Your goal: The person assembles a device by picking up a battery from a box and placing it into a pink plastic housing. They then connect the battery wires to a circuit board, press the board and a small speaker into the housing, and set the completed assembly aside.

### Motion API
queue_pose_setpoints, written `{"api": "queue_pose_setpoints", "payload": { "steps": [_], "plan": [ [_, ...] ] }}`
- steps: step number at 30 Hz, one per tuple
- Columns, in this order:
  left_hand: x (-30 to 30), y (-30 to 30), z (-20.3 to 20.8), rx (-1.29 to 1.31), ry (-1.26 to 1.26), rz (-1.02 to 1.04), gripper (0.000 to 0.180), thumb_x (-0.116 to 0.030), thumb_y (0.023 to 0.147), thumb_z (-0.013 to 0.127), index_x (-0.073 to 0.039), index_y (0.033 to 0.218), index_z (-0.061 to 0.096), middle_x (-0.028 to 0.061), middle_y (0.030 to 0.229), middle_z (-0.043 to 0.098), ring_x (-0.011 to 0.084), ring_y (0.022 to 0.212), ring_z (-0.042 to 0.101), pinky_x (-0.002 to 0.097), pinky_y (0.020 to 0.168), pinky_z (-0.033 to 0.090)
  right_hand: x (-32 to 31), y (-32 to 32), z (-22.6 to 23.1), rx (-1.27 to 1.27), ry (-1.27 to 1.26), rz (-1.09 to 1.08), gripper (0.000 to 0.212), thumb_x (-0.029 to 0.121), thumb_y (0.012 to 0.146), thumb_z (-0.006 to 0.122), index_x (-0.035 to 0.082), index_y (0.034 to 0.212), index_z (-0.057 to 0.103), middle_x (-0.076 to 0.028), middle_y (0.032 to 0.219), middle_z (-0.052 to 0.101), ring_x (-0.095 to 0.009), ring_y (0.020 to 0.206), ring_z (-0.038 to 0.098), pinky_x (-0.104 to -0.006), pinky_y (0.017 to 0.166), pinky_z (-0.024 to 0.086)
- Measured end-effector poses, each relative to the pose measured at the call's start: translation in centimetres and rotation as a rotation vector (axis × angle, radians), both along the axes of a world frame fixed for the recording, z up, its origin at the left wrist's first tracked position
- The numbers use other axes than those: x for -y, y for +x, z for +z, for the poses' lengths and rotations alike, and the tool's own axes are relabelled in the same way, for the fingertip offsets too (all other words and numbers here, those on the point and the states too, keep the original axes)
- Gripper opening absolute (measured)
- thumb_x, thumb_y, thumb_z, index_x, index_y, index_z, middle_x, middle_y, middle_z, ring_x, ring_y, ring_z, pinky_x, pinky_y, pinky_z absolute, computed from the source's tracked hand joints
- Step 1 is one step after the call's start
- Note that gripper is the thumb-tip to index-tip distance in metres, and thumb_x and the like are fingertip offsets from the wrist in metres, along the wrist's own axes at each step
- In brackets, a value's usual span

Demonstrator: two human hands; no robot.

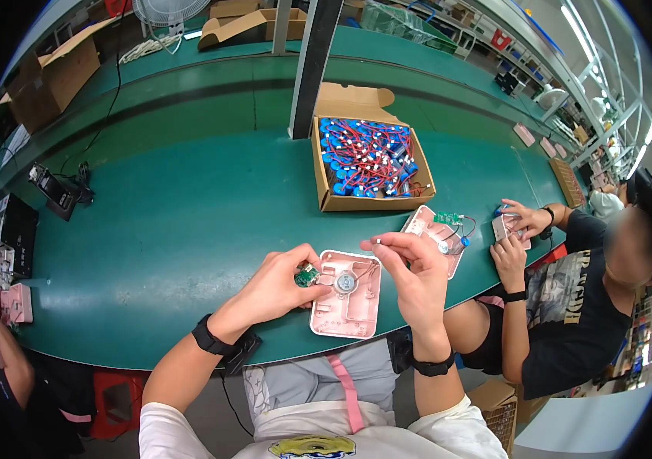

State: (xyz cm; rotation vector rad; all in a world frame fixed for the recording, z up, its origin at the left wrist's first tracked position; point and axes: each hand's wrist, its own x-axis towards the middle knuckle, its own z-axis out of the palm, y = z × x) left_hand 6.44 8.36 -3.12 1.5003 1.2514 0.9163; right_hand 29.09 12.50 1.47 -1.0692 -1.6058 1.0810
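In front of me a pink plastic housing (352,325) with a white rim lies on the green table, its inside facing up. A round silver speaker-like part (346,282) sits in its middle. My left hand (276,287) pinches a small green circuit board (307,275) over the housing's left edge. Above its upper right corner, my right hand (415,268) has thumb and index finger closed on a small white connector (377,242). Thin wires run near the housing's upper right; where they end is partly hidden by my fingers.
Beyond the housing stands an open cardboard box (375,203) of blue cylindrical cells with red wires. Another pink housing (421,223) with a green board lies to the right. A co-worker (570,298) handles a pink housing there. A black device (54,191) stands left.
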Motion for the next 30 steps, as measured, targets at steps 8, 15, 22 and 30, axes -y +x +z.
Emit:
{"api": "queue_pose_setpoints", "payload": {
  "steps": [8, 15, 22, 30],
  "plan": [
    [-0.4, 0.1, 0.5, -0.032, 0.020, -0.011, 0.029, -0.011, 0.088, 0.085, 0.000, 0.101, 0.061, 0.0024, 0.073, 0.066, 0.0070, 0.061, 0.064, 0.0256, 0.052, 0.050, 0.0, 0.1, 0.2, -0.180, -0.036, 0.023, 0.012, 0.000, 0.099, 0.070, -0.005, 0.109, 0.072, -0.012, 0.101, 0.077, -0.016, 0.089, 0.076, -0.0243, 0.076, 0.055],
    [-0.7, -0.3, -0.8, -0.068, 0.111, -0.053, 0.025, -0.010, 0.091, 0.081, 0.001, 0.106, 0.064, 0.0051, 0.086, 0.068, 0.0077, 0.078, 0.067, 0.0256, 0.066, 0.056, 0.2, 0.0, 0.4, -0.249, -0.111, 0.055, 0.011, 0.004, 0.099, 0.071, -0.004, 0.108, 0.072, -0.011, 0.089, 0.078, -0.010, 0.077, 0.069, -0.0215, 0.066, 0.050],
    [-0.5, -1.3, -1.3, 0.197, -0.016, -0.059, 0.022, -0.005, 0.095, 0.075, 0.003, 0.114, 0.067, 0.0070, 0.097, 0.070, 0.0094, 0.088, 0.067, 0.0271, 0.080, 0.058, 0.5, -0.1, 0.3, -0.229, -0.163, 0.077, 0.009, 0.004, 0.099, 0.071, -0.004, 0.105, 0.070, -0.012, 0.089, 0.078, -0.008, 0.068, 0.066, -0.0193, 0.059, 0.048],
    [-0.7, -1.5, -0.9, 0.149, 0.045, 0.000, 0.017, -0.002, 0.096, 0.073, 0.004, 0.111, 0.073, 0.0060, 0.103, 0.071, 0.0117, 0.093, 0.069, 0.0274, 0.083, 0.060, 1.8, -2.3, -1.9, 0.285, -0.173, 0.172, 0.011, 0.003, 0.099, 0.069, -0.007, 0.103, 0.068, -0.012, 0.086, 0.078, -0.007, 0.074, 0.071, -0.0200, 0.055, 0.049]
  ]
}}
